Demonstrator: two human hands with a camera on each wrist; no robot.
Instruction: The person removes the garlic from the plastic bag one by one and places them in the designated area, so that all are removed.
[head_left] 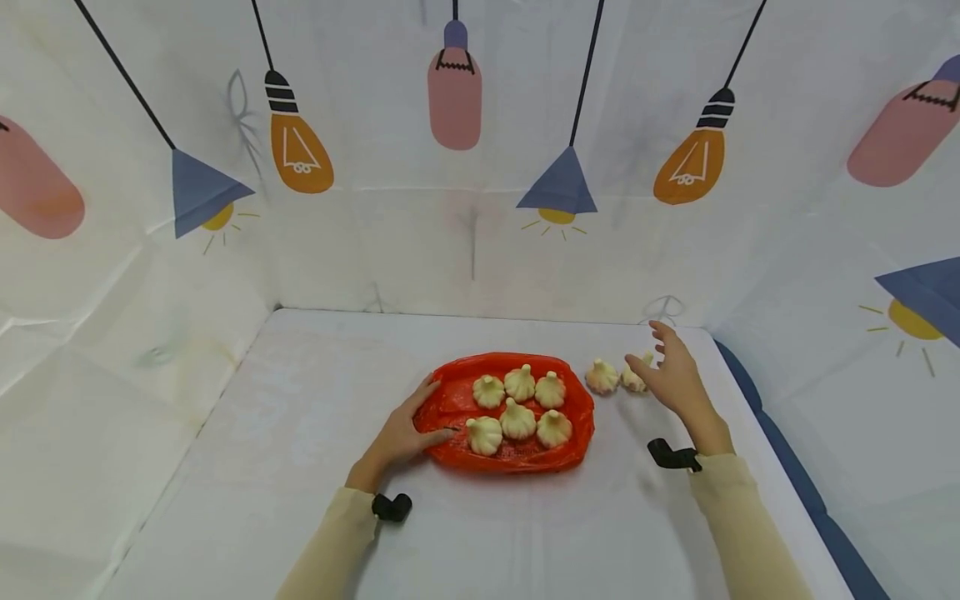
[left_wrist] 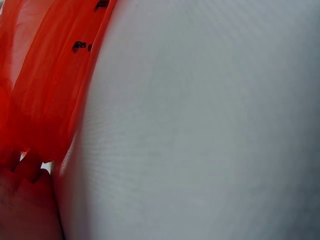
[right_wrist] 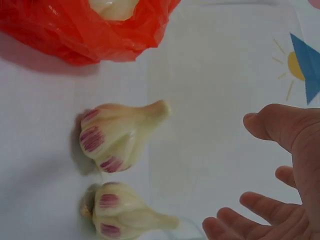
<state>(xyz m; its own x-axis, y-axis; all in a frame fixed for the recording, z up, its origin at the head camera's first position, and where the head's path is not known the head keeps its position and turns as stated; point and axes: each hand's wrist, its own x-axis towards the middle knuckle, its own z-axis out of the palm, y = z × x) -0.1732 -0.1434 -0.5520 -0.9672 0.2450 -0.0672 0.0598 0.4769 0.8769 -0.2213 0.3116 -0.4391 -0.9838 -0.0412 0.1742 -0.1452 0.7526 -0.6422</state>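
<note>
In the head view a red plastic bag (head_left: 457,459) lies spread open on the table with several garlic bulbs (head_left: 517,420) inside. My left hand (head_left: 401,433) holds the bag's left end, thumb across the near side and fingers along the outer edge. The left wrist view shows the bag's side (left_wrist: 50,85) close up, most of that hand hidden. Two more garlic bulbs lie right of the bag: one nearer it (head_left: 602,377), and one (right_wrist: 132,210) partly behind my right hand (head_left: 675,379). That hand hovers with spread fingers, holding nothing.
The white table (head_left: 315,375) is backed by a white sheet (head_left: 420,250) printed with lamps and bulbs, which also hangs on both sides. A dark blue edge (head_left: 795,475) runs along the right side of the table.
</note>
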